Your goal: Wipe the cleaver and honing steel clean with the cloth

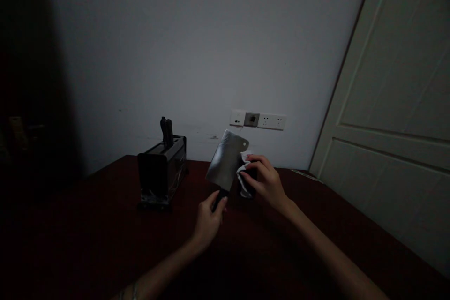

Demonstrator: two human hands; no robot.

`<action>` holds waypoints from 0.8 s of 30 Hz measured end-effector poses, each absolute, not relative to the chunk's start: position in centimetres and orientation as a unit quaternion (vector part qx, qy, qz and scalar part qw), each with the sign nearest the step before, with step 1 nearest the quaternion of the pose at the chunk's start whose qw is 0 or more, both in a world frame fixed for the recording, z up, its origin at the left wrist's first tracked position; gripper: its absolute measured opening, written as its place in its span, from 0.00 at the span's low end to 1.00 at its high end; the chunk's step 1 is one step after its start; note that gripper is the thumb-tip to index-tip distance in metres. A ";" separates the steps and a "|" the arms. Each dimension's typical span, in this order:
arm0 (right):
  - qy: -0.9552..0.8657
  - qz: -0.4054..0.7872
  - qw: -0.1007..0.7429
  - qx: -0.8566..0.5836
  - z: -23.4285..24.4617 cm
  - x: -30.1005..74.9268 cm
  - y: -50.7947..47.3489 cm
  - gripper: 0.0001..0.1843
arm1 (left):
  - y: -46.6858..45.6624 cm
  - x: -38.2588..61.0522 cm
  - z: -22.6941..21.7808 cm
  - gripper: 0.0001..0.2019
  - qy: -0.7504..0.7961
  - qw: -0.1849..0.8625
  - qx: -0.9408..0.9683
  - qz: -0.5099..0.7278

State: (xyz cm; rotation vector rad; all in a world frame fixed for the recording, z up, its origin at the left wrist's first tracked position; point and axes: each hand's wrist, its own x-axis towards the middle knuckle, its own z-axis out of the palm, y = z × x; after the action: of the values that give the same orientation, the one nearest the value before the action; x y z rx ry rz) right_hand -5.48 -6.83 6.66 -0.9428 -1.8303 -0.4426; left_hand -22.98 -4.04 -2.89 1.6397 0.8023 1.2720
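Observation:
My left hand (211, 218) is closed round the black handle of a cleaver (227, 159). The wide metal blade points up and tilts to the right, with a small hole near its top corner. Just right of the blade, my right hand (269, 180) pinches a crumpled white cloth (245, 176). The cloth's upper part is close to the blade's right edge; whether it touches the metal I cannot tell. A dark patch shows beside the cloth under my fingers, too dim to make out.
A black knife block (161, 168) stands on the dark red table (116, 225) to the left, with black knife handles (166, 130) sticking up from it. Behind is a pale wall with a row of sockets (258, 119). A panelled door (393, 126) rises on the right.

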 end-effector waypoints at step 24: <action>-0.828 0.012 0.251 -0.501 -5.2 -3.2 -5.7 0.09 | -3.9 -23.9 1.2 0.18 0.304 0.521 0.612 0.512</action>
State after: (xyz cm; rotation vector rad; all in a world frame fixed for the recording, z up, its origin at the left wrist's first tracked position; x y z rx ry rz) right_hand -3.23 -5.70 -5.20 -1.3626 -2.2545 0.0320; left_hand -23.87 -3.92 1.20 1.4669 0.7285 1.2261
